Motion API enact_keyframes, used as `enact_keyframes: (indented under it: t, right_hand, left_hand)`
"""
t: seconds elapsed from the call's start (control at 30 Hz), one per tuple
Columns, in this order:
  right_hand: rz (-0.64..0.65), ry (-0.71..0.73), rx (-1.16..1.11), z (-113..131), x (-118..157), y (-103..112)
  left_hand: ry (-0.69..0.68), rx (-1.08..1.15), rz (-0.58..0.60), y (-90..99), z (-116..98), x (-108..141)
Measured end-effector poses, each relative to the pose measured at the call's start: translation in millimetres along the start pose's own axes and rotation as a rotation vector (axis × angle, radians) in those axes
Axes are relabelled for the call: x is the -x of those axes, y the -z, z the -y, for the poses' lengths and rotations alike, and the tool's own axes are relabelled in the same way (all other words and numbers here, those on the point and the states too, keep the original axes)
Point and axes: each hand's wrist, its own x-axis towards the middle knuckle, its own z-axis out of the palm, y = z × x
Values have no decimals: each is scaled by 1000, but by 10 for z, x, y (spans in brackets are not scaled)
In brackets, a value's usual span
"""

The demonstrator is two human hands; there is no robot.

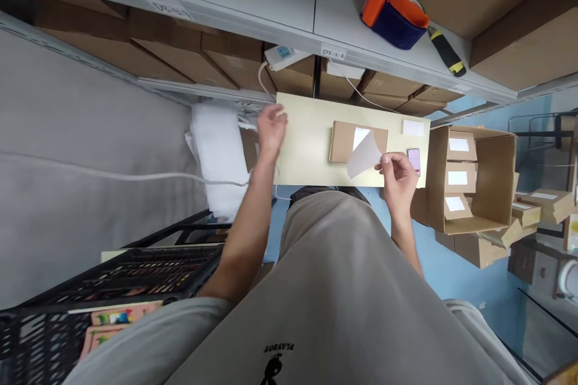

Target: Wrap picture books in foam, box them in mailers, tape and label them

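My right hand [400,177] pinches one corner of a thin, curling white paper sheet [362,157] between thumb and fingers. The sheet hangs over the near right part of a flat brown cardboard box [344,138], covering some of a white label [360,135] on its top. The box lies on a pale yellow tabletop [302,156]. At the table's left edge is my left hand [272,129], slightly blurred, fingers loosely bent and apart, with nothing visible in them. A phone [414,161] with a lit screen lies beside my right hand.
A white paper stack [413,127] lies at the table's right. An open carton [433,174] of labelled boxes stands beyond. White wrapping material [221,156] is at left, near a black crate [180,267]. Overhead, a shelf holds a tape dispenser [395,18] and a cutter [447,53].
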Motion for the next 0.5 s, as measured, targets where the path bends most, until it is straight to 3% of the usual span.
enact_keyframes:
  t: [0.07,0.13,0.23,0.33,0.5]
  right_hand:
    - [-2,78,75,-61,-53,8]
    - [20,196,158,-129,-112,18]
    - [74,373,271,-246,-179,35]
    - [183,470,378,-379,-197,53]
    - [350,519,472,-637,-176,121]
  left_hand:
    - [51,47,72,-309,32,389]
    - [123,161,244,-570,-1,803]
    - [241,330,378,-796,-157,1261]
    - [299,448,366,-877,-323,1429]
    - [352,533,313,-1001,-459,1442]
